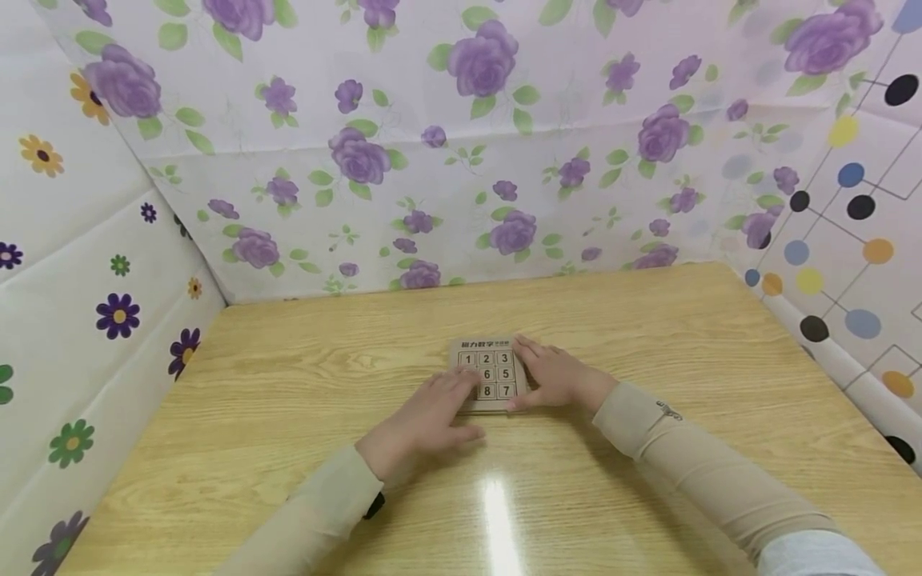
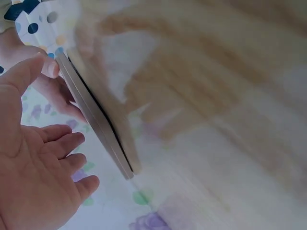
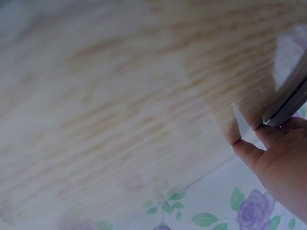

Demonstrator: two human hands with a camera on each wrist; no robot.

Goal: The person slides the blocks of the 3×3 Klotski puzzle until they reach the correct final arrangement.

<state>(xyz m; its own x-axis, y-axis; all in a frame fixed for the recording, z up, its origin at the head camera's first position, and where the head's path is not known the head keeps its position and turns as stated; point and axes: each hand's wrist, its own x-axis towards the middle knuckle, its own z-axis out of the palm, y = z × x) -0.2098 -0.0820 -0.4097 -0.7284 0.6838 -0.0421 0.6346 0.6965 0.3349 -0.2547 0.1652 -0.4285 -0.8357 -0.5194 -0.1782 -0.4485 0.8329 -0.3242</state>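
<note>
A flat number sliding puzzle [image 1: 495, 374] lies on the table, with printed characters along its far edge. Tiles 1, 2 and 3 make up the far row; 6, 5, 8 and 7 show below them. My left hand [image 1: 430, 416] reaches over the puzzle's left side, covering the squares there. Its fingers look relaxed and spread in the left wrist view, beside the edge of the puzzle [image 2: 98, 117]. At the right side, my right hand [image 1: 558, 378] holds the puzzle, thumb at the near corner and fingers by the far corner.
The wood-grain table [image 1: 324, 360] has a glossy surface with a bright reflection near the front. A purple-flowered cloth [image 1: 432, 200] hangs behind it. Patterned sheets stand along the left and right sides.
</note>
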